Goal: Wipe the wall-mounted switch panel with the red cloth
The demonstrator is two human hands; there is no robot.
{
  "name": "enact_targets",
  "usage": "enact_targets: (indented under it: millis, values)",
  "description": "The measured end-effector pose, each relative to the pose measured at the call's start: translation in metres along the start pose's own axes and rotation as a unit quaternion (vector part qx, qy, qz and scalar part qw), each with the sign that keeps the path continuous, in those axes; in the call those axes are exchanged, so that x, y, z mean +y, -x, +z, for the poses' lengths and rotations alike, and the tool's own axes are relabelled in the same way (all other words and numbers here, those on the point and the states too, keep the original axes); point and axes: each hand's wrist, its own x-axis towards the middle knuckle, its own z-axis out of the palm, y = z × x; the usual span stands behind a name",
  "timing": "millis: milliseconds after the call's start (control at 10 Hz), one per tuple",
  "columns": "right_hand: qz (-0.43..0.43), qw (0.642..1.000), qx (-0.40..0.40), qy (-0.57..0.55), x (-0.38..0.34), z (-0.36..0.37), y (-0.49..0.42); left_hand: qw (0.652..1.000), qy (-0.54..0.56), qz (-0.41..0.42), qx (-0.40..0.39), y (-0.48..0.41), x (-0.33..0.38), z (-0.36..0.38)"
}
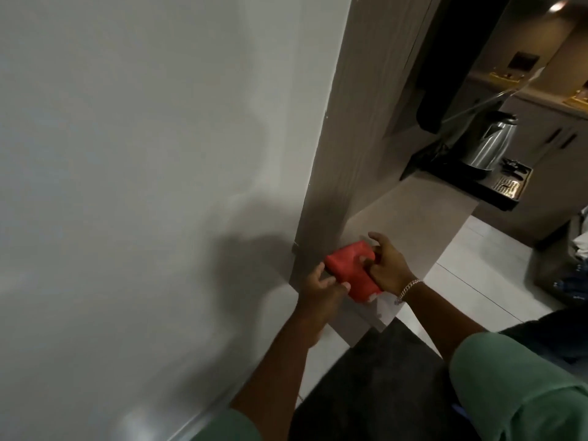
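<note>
Green sleeves (509, 386) frame the bottom of my view, and from them my arms reach over a dark mat (375, 383) on the pale tiled floor. Both hands are closed on the folded red cloth (351, 271), my left hand (321, 289) pinching its near edge and my right hand (386, 262), a chain bracelet (409, 289) at the wrist, gripping its far side just above a grey counter (407, 224) beside the plain wall (143, 154). Farther off a steel kettle (491, 144) stands on a black tray (477, 186); I cannot see any switch panel.
</note>
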Motion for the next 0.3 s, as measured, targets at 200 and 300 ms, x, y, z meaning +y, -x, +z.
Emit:
enact_targets:
  millis: [200, 300]
  values:
    - [-0.005, 0.994, 0.103, 0.046, 0.004, 0.011, 0.001, 0.997, -0.046, 0.052, 0.030, 0.017, 0.019, -0.030]
    - [-0.064, 0.979, 0.152, 0.120, -0.012, 0.013, 0.033, 0.980, -0.115, 0.107, 0.122, 0.059, 0.043, -0.040]
